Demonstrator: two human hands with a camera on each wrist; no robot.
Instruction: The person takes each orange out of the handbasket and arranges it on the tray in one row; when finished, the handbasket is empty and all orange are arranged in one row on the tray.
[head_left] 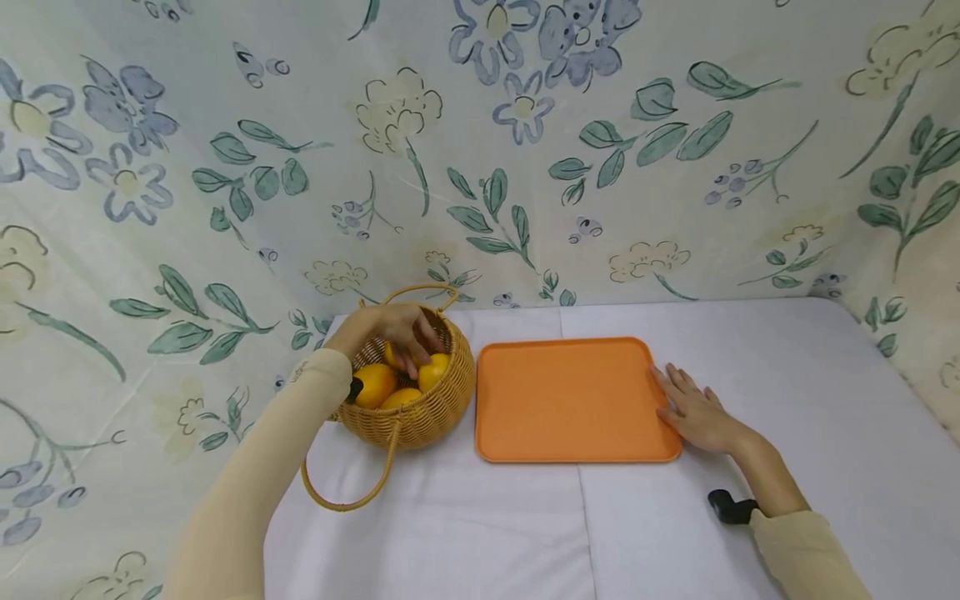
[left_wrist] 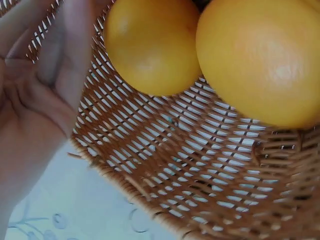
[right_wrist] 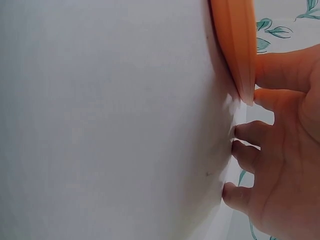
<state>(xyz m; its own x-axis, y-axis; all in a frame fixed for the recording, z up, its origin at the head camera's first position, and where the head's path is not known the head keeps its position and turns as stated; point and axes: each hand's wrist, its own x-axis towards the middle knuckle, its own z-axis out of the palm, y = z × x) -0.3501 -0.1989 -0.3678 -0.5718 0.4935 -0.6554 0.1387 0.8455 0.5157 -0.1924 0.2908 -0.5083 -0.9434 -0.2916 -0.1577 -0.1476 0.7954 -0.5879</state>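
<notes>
At least four yellow-orange fruits [head_left: 375,387] show inside the wicker basket [head_left: 435,418]; more could lie beneath them, which the pictures do not settle. The left hand [head_left: 407,332] reaches over the basket's rim with its fingers pointing down among the fruits, apparently touching the one nearest the basket's tray side; whether they grasp it or merely rest on it, I cannot tell, since the left wrist view cuts the fingertips off. As for progress, the work looks to be at an early point: every fruit that shows is within the basket, none is visibly lifted out, and handling the fruits seems all still to be done. The basket has two handles, one [head_left: 423,287] standing up behind it and one [head_left: 343,507] drooping onto the cloth in front of it. Just right of the basket lies a single orange tray [head_left: 566,400], flat. At the tray's edge farthest from the basket, the right hand [head_left: 705,419] has its fingers spread and wrapped around nothing, some tips against the rim. One white cloth [head_left: 517,533] spreads beneath the basket, and one floral backdrop [head_left: 517,196] hangs behind it. Two beige sleeves [head_left: 255,467] cover the forearms.
</notes>
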